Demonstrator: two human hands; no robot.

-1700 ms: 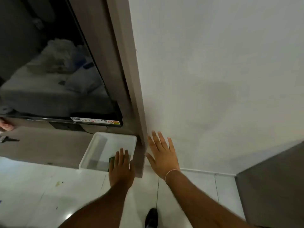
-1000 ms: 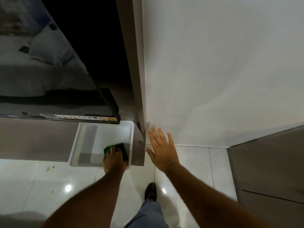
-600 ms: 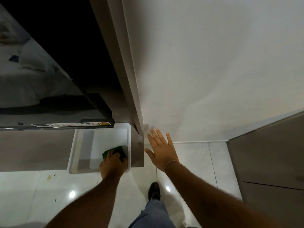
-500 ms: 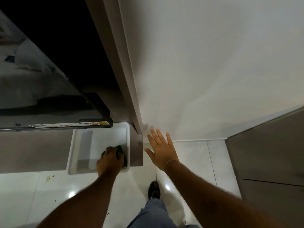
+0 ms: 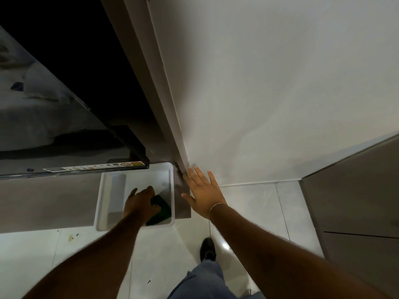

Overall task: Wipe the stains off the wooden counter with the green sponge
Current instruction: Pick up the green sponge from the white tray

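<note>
In the lower middle of the frame, white tray: a white tray (image 5: 103,203) sits on the brown wooden surface (image 5: 47,203), at its right end, its near edge level with the front edge.
Green sponge: green sponge (image 5: 160,211) lies in the tray's near right corner, against the right wall.
Left hand: left hand (image 5: 139,203) is inside the tray, fingers curled over the sponge's left side and gripping it; slight motion blur on the forearm.
Right hand: right hand (image 5: 204,192) is open, fingers spread, palm flat against the white wall (image 5: 280,93) just right of the surface's end; thin bracelet (image 5: 217,207) at the wrist.
Upper left of frame: dark television screen (image 5: 43,117) with a sticker strip (image 5: 92,168) along its lower edge, overhanging the tray's far end.
Bottom of frame: glossy white tiled floor (image 5: 248,203), one dark shoe (image 5: 207,248), blue-grey trouser leg (image 5: 200,281).
Lower left, floor: small specks (image 5: 71,237) below the front edge.
Right edge: grey cabinet (image 5: 356,201).
</note>
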